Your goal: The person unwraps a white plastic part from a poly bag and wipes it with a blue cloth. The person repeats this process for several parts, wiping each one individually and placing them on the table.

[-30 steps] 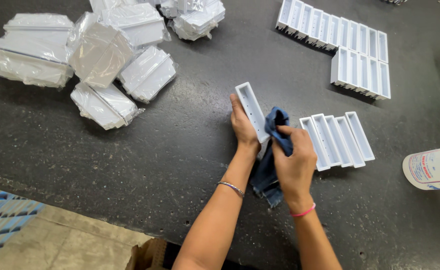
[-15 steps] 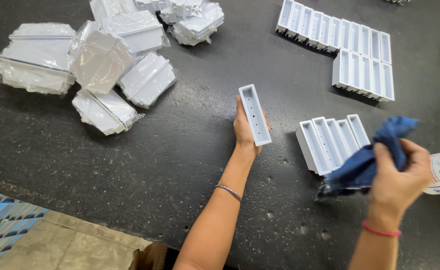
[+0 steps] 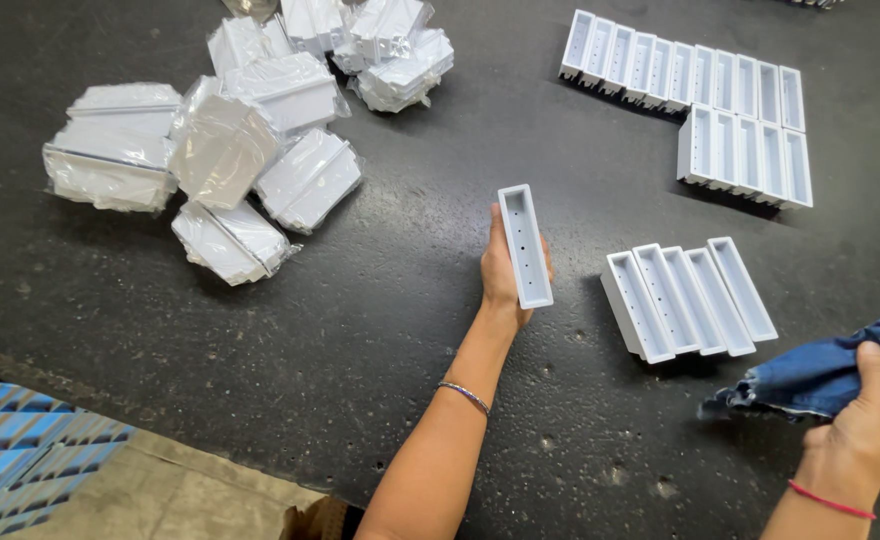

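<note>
The left hand [image 3: 500,270] is closed around a narrow white plastic tray [image 3: 525,246], holding it from underneath with the open side up, above the dark bench [image 3: 380,330]. Small holes show along the tray's floor. A thin bracelet [image 3: 463,396] sits on that forearm.

To the right of the held tray, five like trays [image 3: 688,298] lie side by side in a tight row on the bench, touching one another. Beyond that row, further from the person, a larger block of white trays [image 3: 720,110] stands in two ranks. To the left of the held tray, well apart from it, lies a loose heap of white parts wrapped in clear plastic bags [image 3: 230,150].

The right hand [image 3: 875,425] is off to the right of the five-tray row, its grip shut on a bunched blue cloth [image 3: 820,372]; whether the cloth's lower edge touches the bench is hard to tell. A red band [image 3: 828,498] circles that wrist.
</note>
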A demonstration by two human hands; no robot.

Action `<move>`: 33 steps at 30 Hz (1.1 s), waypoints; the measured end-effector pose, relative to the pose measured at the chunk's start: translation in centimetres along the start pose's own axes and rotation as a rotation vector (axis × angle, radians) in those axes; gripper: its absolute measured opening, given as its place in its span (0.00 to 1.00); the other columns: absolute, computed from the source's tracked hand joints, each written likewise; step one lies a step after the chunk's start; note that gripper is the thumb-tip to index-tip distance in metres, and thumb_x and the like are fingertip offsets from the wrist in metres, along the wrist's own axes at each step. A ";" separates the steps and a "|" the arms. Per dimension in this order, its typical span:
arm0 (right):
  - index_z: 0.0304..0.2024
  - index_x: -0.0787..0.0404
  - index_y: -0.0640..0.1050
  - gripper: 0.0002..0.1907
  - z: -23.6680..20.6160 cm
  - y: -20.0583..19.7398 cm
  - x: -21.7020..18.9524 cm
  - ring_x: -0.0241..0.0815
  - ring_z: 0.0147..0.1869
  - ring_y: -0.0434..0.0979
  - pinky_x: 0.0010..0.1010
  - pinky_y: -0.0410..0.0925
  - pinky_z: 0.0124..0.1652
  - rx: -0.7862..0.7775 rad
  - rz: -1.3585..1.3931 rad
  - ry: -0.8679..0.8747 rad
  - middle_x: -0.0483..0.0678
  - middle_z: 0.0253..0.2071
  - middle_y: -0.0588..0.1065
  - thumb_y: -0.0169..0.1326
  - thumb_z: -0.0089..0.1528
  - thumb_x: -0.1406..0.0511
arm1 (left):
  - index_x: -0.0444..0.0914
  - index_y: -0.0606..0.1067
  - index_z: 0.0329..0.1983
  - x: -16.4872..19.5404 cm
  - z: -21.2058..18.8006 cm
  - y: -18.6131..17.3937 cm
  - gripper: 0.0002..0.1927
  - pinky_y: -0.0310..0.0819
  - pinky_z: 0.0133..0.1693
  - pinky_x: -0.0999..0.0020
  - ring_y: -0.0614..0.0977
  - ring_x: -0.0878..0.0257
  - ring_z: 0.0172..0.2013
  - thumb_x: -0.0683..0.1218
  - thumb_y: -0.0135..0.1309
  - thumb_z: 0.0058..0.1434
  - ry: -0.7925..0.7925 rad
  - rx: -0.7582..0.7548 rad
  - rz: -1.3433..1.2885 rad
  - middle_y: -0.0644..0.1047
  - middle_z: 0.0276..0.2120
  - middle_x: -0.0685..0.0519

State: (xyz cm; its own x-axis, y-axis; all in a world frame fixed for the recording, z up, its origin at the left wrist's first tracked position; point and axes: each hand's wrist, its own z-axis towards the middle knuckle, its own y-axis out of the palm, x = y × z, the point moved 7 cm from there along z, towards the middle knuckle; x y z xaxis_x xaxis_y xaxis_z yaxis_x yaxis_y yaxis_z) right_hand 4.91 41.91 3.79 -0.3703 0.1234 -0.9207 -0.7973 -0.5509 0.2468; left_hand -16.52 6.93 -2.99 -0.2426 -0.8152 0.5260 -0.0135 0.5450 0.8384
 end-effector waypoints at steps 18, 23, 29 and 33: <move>0.53 0.65 0.73 0.15 0.8 -1.1 -1.6 0.39 0.54 0.82 0.28 0.77 0.58 0.038 0.107 0.036 0.49 0.51 0.76 0.58 0.66 0.78 | 0.43 0.70 0.30 -1.0 -1.4 2.3 0.30 0.70 0.16 0.75 0.74 0.70 0.14 0.68 0.31 0.73 0.010 -0.082 0.165 0.70 0.17 0.57; 0.53 0.63 0.73 0.15 1.1 -1.6 -2.0 0.36 0.55 0.80 0.26 0.76 0.59 0.042 0.026 -0.011 0.47 0.52 0.75 0.59 0.66 0.77 | 0.41 0.71 0.45 -1.2 -0.8 1.6 0.29 0.78 0.26 0.72 0.80 0.66 0.27 0.67 0.30 0.73 0.066 -0.003 0.333 0.74 0.29 0.52; 0.53 0.64 0.72 0.15 1.4 -1.9 -1.8 0.38 0.57 0.80 0.28 0.76 0.61 0.023 0.067 -0.016 0.48 0.53 0.75 0.61 0.68 0.78 | 0.37 0.64 0.56 -1.6 -0.5 1.0 0.25 0.83 0.42 0.63 0.82 0.58 0.42 0.60 0.29 0.75 0.068 0.021 0.395 0.77 0.42 0.43; 0.52 0.64 0.74 0.15 1.3 -1.9 -1.8 0.37 0.54 0.81 0.27 0.76 0.59 0.047 0.077 0.018 0.47 0.51 0.76 0.59 0.65 0.78 | 0.36 0.59 0.59 -2.1 -0.4 0.7 0.20 0.82 0.45 0.58 0.82 0.56 0.47 0.54 0.32 0.74 0.002 0.030 0.281 0.78 0.50 0.42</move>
State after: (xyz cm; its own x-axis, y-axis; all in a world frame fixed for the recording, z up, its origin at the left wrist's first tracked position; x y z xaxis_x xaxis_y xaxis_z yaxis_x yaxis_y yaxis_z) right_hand 6.44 43.85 5.34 -0.4231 0.0671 -0.9036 -0.7882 -0.5191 0.3305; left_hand -15.68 8.89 -3.47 -0.2387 -0.6317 0.7375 0.0254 0.7552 0.6550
